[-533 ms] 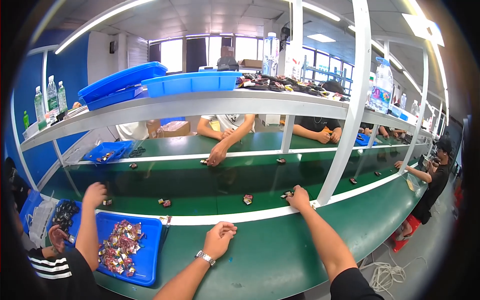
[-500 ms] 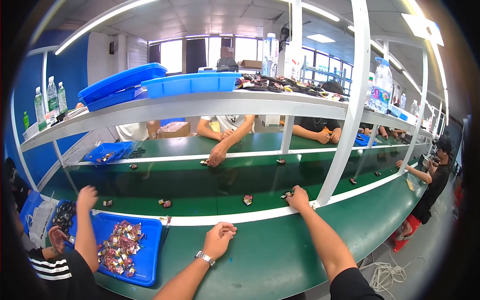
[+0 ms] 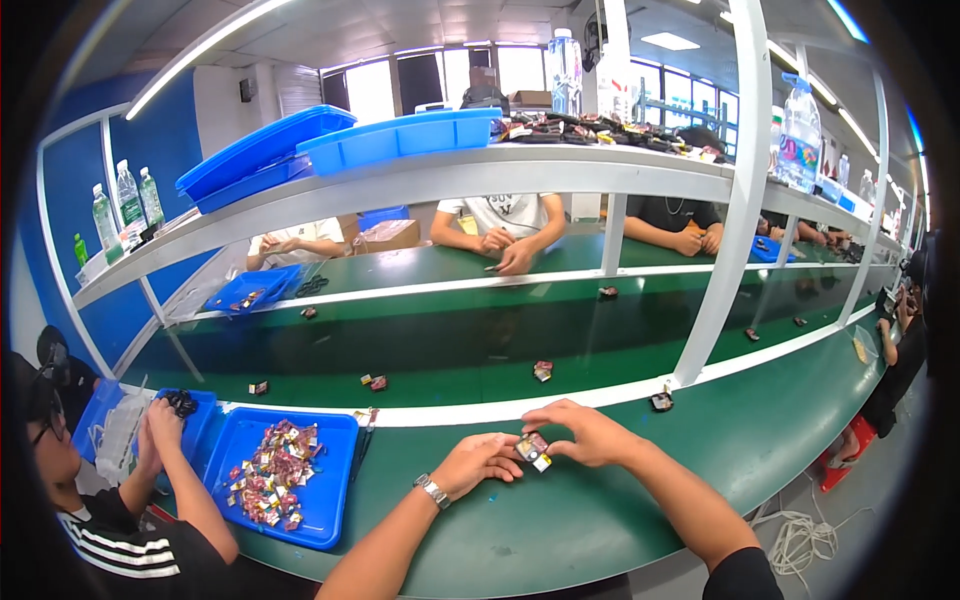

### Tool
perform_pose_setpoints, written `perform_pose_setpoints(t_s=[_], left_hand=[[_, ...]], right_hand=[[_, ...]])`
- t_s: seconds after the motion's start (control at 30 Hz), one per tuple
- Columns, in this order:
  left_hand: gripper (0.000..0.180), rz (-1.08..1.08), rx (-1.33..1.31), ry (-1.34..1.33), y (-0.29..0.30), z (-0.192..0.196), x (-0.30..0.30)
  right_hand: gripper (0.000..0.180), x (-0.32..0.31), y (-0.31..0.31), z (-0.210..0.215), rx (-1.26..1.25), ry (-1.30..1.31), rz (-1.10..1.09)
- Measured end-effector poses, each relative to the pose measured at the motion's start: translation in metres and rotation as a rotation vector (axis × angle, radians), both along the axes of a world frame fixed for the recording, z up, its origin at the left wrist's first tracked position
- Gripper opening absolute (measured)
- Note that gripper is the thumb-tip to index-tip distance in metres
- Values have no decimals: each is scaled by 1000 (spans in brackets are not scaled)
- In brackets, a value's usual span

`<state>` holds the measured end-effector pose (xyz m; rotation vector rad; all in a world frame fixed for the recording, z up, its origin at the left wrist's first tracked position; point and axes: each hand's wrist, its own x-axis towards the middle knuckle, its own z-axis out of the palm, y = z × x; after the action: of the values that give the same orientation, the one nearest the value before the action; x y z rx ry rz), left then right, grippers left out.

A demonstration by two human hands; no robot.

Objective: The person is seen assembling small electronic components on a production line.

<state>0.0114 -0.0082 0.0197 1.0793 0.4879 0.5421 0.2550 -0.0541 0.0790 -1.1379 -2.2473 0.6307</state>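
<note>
Over the green bench, my left hand, with a metal watch on the wrist, and my right hand meet at a small dark red piece with a white-and-yellow label. The left fingertips close on its left edge. My right thumb and curled fingers are at its right and upper side. What exactly the piece is cannot be made out. A similar dark piece lies by the post at the white rail, beyond my right wrist. More labelled pieces lie on the conveyor belt, among them one straight ahead.
Left of me stands a blue tray heaped with similar pieces. Beside it a co-worker's hands are at another blue bin. A white post and shelf rise over the belt. Other people sit across.
My right hand has come back from the belt with the labelled piece, and my left hand has met it. The view has shifted. The co-worker at left has brought both hands together at the bin.
</note>
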Motion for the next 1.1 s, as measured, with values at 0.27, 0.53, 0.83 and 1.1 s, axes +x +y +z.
perform_pose_setpoints(t_s=[0.27,0.53,0.83,1.1], left_hand=[[42,45,-13,7,-4,1,-1],[40,168,-19,11,-9,2,6],[40,223,9,-4,-13,7,10],[37,202,37,22,-11,-1,8]], right_hand=[[48,-25,2,-21,219,158,-41],[23,-52,-8,-43,410,58,-365],[19,-47,-3,-45,577,56,-291],[14,-34,-2,-43,338,95,-126]])
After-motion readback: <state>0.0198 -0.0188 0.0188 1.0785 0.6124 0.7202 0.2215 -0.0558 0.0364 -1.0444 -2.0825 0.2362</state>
